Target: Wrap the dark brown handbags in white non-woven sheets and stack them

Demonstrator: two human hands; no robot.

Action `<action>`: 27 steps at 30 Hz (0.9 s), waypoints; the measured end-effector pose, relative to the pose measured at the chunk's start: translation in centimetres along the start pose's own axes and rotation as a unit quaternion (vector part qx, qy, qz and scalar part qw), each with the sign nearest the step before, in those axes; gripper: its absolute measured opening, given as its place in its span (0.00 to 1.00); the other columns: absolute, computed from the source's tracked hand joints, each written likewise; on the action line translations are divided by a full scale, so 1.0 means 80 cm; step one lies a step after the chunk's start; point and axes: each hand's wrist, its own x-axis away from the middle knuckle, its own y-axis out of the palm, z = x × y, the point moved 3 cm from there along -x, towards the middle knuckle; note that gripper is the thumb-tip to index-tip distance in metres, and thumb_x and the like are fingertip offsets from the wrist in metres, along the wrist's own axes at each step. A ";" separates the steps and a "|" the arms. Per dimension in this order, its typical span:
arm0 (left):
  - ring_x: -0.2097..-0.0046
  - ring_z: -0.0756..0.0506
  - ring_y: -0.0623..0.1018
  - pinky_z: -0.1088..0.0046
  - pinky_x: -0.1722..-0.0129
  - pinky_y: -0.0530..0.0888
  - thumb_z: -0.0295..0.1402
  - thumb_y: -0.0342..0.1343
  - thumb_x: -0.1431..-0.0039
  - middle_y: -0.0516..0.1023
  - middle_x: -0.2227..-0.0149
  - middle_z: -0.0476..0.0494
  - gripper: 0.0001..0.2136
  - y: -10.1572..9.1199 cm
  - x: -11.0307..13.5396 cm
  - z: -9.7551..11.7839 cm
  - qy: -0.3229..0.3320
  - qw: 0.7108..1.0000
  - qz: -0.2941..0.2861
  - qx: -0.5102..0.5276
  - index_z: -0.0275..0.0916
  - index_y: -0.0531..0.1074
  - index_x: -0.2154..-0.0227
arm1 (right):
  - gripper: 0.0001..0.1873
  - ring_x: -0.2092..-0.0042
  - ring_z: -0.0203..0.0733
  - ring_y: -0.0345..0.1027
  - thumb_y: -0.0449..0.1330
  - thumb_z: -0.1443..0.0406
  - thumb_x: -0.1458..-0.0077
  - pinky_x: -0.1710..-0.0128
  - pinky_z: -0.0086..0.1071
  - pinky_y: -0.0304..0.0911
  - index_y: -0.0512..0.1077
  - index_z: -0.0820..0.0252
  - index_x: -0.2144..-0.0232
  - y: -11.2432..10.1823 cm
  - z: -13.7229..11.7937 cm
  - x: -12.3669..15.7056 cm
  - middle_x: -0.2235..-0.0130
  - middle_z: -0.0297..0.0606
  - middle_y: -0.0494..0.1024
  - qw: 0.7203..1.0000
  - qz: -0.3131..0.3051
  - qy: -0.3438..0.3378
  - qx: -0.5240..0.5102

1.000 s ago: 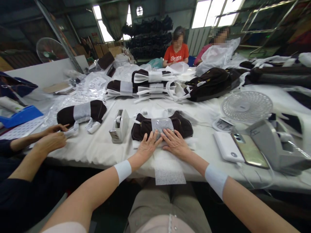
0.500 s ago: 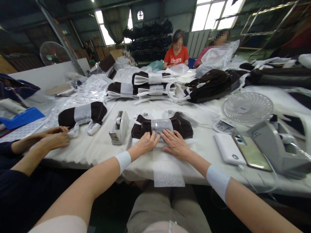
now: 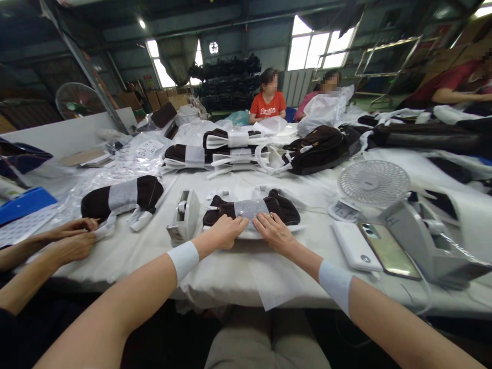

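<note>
This looks like a workshop in a factory, with people working round one long table [image 3: 215, 274]. A dark bag with a pale band round it [image 3: 249, 206] lies at the front, and more banded bags [image 3: 232, 146] are stacked further back. Clear plastic [image 3: 144, 154] is heaped on the left. There is a small tape dispenser [image 3: 183, 216] and a big gray one [image 3: 417, 238]. A person in an orange shirt [image 3: 268, 106] is across the table. Behind are big windows [image 3: 321, 48], a high pile of dark things [image 3: 226, 79] and a metal frame [image 3: 388, 64].
</note>
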 end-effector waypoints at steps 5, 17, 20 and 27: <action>0.36 0.28 0.63 0.44 0.40 0.60 0.49 0.58 0.44 0.66 0.40 0.21 0.32 0.023 -0.011 0.042 -0.091 0.987 0.117 -0.059 0.28 0.66 0.45 | 0.21 0.44 0.55 0.66 0.47 0.74 0.38 0.44 0.51 0.58 0.68 0.67 0.46 0.006 -0.004 -0.007 0.45 0.57 0.72 1.000 -0.007 0.005 0.002; 0.43 0.36 0.74 0.60 0.48 0.72 0.22 0.41 0.35 0.70 0.43 0.20 0.19 0.079 -0.020 0.070 -0.112 0.979 0.160 -0.065 0.24 0.63 0.43 | 0.41 0.33 0.61 0.49 0.66 0.50 0.50 0.37 0.64 0.41 0.62 0.55 0.37 -0.034 -0.042 0.139 0.34 0.53 0.57 0.946 -0.188 0.016 -0.263; 0.43 0.36 0.74 0.59 0.48 0.73 0.22 0.40 0.34 0.69 0.43 0.19 0.19 0.079 -0.021 0.069 -0.113 0.980 0.154 -0.062 0.23 0.63 0.43 | 0.24 0.34 0.58 0.53 0.62 0.57 0.42 0.37 0.66 0.40 0.70 0.50 0.43 -0.021 -0.056 0.157 0.37 0.48 0.65 0.927 -0.172 0.069 -0.325; 0.46 0.36 0.75 0.60 0.51 0.74 0.22 0.40 0.34 0.71 0.46 0.19 0.18 0.067 -0.023 0.065 -0.110 0.981 0.152 -0.058 0.23 0.64 0.45 | 0.16 0.48 0.49 0.73 0.51 0.61 0.34 0.41 0.53 0.62 0.78 0.56 0.56 -0.029 -0.087 0.130 0.53 0.43 0.81 0.891 0.013 0.189 -0.413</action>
